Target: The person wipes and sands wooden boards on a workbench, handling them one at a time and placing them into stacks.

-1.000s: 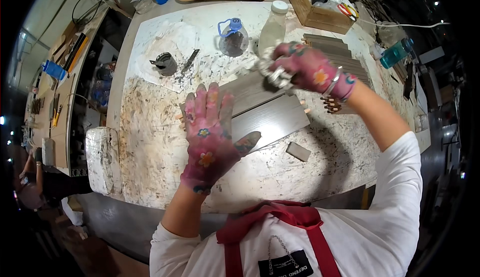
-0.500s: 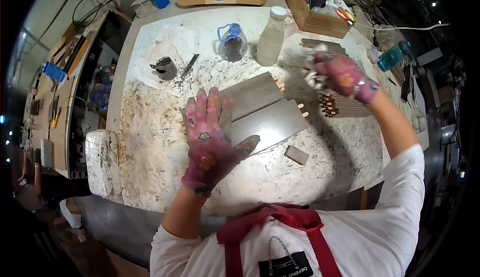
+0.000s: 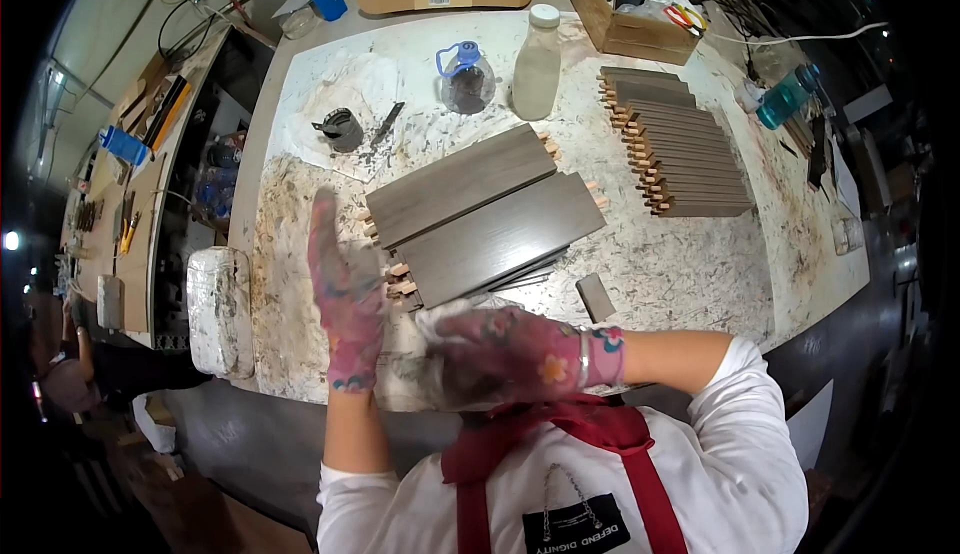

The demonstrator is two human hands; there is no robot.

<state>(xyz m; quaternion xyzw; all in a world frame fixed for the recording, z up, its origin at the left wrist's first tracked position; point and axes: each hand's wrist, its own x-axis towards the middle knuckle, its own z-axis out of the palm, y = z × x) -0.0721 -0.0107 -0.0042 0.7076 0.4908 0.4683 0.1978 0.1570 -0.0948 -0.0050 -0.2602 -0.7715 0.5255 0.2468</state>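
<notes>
Two grey-brown wooden panels (image 3: 500,229) with light dowel pegs at their ends lie side by side on the work table, with more thin panels under the nearer one. To the left of their pegged ends, my left hand (image 3: 347,289), in a pink flowered glove, is raised with its fingers stretched out and nothing in it. My right hand (image 3: 510,354), gloved alike, reaches across the near table edge, closed on a crumpled whitish rag (image 3: 432,326) that is partly hidden and smeared by motion. A small grey-brown block (image 3: 596,296) lies right of the panels.
Many stacked pegged panels (image 3: 690,159) stand at the right. Behind are a clear jug with a blue handle (image 3: 467,84), a white-capped bottle (image 3: 537,69), a small dark pot (image 3: 343,131) and a cardboard box (image 3: 640,29). A wrapped white block (image 3: 220,312) sits at the left edge.
My right hand has swung with the rag from above the panel stack to the near table edge. My left hand has left the panels and moved left.
</notes>
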